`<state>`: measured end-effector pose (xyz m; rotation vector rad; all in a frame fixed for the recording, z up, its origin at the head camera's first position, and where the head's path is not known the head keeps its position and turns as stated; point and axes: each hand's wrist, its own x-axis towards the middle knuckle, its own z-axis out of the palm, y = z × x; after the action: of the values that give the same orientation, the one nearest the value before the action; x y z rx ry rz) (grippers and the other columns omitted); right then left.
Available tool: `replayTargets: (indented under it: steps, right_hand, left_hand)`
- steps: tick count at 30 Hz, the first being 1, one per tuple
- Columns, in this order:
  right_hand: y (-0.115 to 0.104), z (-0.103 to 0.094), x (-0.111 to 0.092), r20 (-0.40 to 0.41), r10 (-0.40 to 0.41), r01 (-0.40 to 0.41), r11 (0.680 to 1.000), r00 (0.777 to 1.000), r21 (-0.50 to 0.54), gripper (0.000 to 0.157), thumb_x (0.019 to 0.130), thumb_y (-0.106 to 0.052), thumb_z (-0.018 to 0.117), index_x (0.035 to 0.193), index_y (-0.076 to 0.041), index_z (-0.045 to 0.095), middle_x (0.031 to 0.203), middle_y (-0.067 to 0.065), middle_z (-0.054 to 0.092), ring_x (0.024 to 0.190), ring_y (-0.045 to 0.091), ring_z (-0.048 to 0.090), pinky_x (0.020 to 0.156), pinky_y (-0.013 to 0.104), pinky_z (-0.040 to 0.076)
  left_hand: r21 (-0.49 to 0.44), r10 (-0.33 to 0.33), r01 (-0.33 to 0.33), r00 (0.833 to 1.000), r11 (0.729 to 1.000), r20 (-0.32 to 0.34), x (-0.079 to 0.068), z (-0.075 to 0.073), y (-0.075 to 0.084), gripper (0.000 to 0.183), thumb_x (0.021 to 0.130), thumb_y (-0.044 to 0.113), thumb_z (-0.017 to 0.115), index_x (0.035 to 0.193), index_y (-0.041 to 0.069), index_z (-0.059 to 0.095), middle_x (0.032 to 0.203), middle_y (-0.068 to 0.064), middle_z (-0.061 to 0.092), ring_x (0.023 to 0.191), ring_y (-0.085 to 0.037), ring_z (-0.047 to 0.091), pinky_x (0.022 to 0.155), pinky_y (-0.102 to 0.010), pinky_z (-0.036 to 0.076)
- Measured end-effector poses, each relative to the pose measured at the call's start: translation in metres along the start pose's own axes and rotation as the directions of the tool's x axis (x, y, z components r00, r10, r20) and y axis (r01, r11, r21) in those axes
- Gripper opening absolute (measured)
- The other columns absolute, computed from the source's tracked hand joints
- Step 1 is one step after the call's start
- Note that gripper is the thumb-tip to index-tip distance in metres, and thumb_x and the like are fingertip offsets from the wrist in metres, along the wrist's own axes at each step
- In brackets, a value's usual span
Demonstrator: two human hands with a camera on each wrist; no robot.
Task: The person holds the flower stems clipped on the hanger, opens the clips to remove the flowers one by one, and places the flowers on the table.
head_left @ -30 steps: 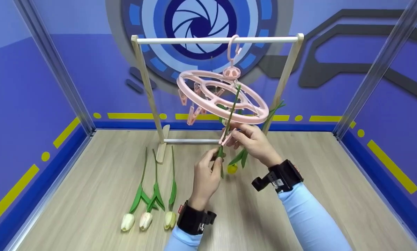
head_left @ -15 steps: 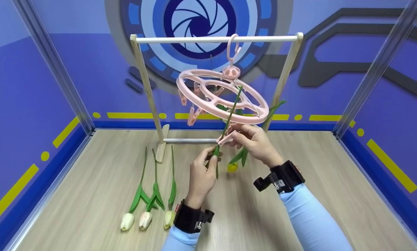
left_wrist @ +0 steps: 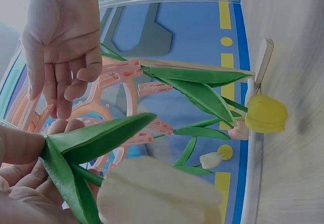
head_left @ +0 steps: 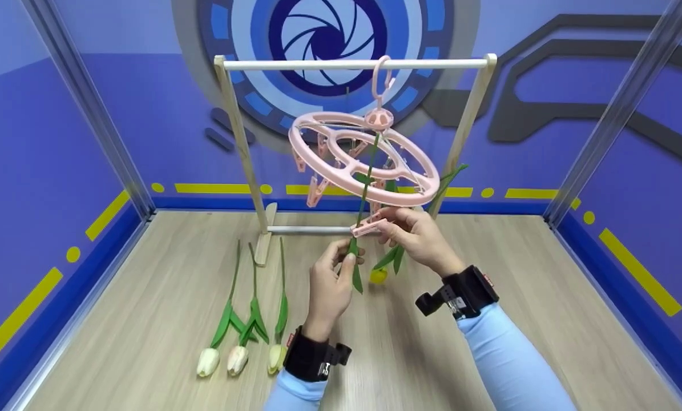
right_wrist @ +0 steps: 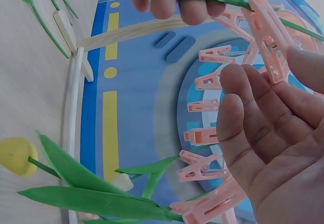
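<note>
My left hand [head_left: 330, 285] holds an artificial white tulip [left_wrist: 157, 191] upside down by its leaves [left_wrist: 101, 135], thumb and fingers round the stem base. The bare green stem [head_left: 366, 188] points up in front of the hanger. My right hand [head_left: 423, 237] pinches the handle end of a pink clothes peg [head_left: 369, 228] between thumb and fingers. That peg's tip meets the stem just above the leaves, as the right wrist view also shows. Above both hands hangs a tilted pink round peg hanger [head_left: 398, 198]. The white bloom is hidden from the head view.
Three tulips, one white [head_left: 208, 362], one pinkish [head_left: 238, 361] and one pale yellow [head_left: 276, 359], lie at the left. A yellow tulip [head_left: 379, 276] hangs pegged behind my right hand. Several pegs [right_wrist: 202, 106] dangle from the ring. A wooden rack [head_left: 318, 65] carries the hanger.
The peg in my right hand has turned flatter, its tip now across the stem. My left hand has shifted slightly left, and the stem's top has swung a little left.
</note>
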<state>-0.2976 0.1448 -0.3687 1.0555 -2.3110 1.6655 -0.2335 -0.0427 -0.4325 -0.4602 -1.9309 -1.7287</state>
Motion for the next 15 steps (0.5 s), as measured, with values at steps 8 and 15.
replayTargets:
  steps: [8,15]
  right_hand:
    - [-0.0009,-0.0014,-0.0011,0.047,0.043,-0.043,0.999,0.998,0.014,0.023,0.105,-0.009,0.06,0.121,0.005,0.069,0.116,0.019,0.074,0.078,0.021,0.069,0.071,0.03,0.058]
    - [-0.0022,-0.0006,-0.0026,0.087,0.092,-0.09,0.996,0.992,-0.023,0.024,0.103,-0.009,0.063,0.12,0.007,0.069,0.104,0.02,0.074,0.078,0.021,0.069,0.071,0.027,0.057]
  left_hand:
    - [-0.005,0.0,0.0,1.0,1.0,-0.012,0.0004,0.0,0.0012,0.021,0.103,-0.003,0.057,0.121,-0.002,0.066,0.102,-0.015,0.075,0.09,-0.026,0.074,0.089,-0.041,0.057]
    - [-0.012,0.006,-0.006,1.0,1.0,-0.015,0.0001,0.0003,0.0007,0.02,0.103,-0.002,0.057,0.121,-0.002,0.066,0.103,-0.015,0.075,0.09,-0.026,0.073,0.086,-0.039,0.058]
